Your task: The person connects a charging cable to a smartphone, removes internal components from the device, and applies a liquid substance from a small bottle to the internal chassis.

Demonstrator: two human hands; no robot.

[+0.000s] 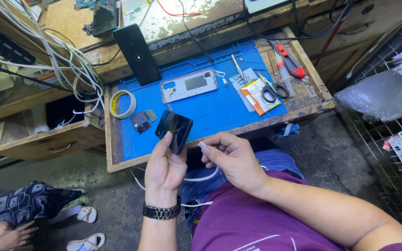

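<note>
The person's left hand [164, 168] has its grip closed around the lower edge of a dark phone back cover [174, 130], holding it tilted just above the worktop's [219, 111] blue mat, while the right hand [231, 158], just beside it, pinches the end of a white cable [203, 148].

Bare blue mat [210, 114] lies between the tape roll [122, 104] and scissors [272, 90].
</note>
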